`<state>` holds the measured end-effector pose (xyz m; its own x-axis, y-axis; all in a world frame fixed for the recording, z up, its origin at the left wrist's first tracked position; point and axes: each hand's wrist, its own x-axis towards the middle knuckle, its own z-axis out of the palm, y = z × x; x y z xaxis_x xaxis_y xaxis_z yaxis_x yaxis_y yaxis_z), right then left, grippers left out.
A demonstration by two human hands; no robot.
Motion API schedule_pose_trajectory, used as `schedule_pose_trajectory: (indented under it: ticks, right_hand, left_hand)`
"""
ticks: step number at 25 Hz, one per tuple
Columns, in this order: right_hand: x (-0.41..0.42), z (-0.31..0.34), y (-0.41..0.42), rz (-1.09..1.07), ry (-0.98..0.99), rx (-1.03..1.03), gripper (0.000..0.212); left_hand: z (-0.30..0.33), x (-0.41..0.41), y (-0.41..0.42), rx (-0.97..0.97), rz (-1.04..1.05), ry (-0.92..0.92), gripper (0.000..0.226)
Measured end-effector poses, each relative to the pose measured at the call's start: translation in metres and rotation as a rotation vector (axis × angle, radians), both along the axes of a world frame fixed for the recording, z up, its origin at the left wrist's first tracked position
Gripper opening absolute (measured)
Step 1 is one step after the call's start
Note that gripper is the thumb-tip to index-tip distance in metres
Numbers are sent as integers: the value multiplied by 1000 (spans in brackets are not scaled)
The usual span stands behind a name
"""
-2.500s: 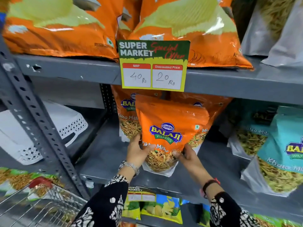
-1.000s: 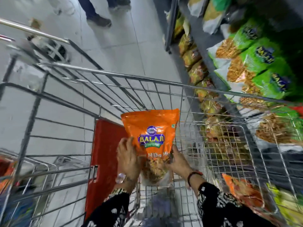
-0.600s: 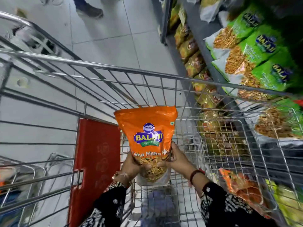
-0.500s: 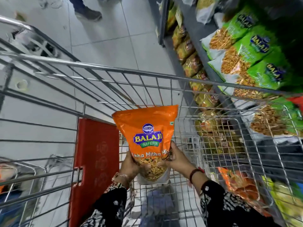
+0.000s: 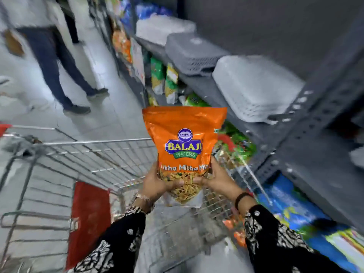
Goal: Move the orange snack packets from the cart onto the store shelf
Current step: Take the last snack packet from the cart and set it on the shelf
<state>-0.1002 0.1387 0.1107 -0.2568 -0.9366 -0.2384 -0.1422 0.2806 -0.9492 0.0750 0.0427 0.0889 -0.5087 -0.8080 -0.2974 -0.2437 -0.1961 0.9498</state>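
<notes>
Shelf (image 5: pixel 307 146) stuff blurry, maybe trays (motion smear). Left hand (image 5: pixel 155 183), right hand (image 5: pixel 216 179) clasp orange packet (image 5: pixel 184 138) upright above cart (image 5: pixel 94 152).

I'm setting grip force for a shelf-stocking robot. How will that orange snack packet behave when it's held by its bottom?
The orange snack packet is probably light: the left hand and right hand hold only its lower end, yet it stands upright. Its glossy, wrinkled film looks slippery and floppy. The loose mix showing inside would likely crush under a hard squeeze.

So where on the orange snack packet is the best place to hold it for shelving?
Low down, at both bottom corners, coming from underneath, as the left hand and right hand do. The orange snack packet stands upright with its contents settled at the base.
</notes>
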Motion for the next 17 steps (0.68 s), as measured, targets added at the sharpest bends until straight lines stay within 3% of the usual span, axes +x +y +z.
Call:
schedule_pose_trajectory:
  ticks: [6, 11, 13, 17]
  right_hand:
    - [-69, 116, 169, -338, 204, -232, 66]
    - [-86, 166, 327, -692, 408, -234, 67]
    - [-81, 177, 391, -863, 517, -222, 71]
    - [-59, 185, 489, -1131, 646, -170, 62]
  left_hand:
    - [112, -116, 110, -197, -364, 139, 78]
    - [156, -201, 231, -276, -688, 285, 55]
    - [167, -228, 289, -303, -844, 330, 56]
    - [171, -264, 387, -325, -1092, 368, 58]
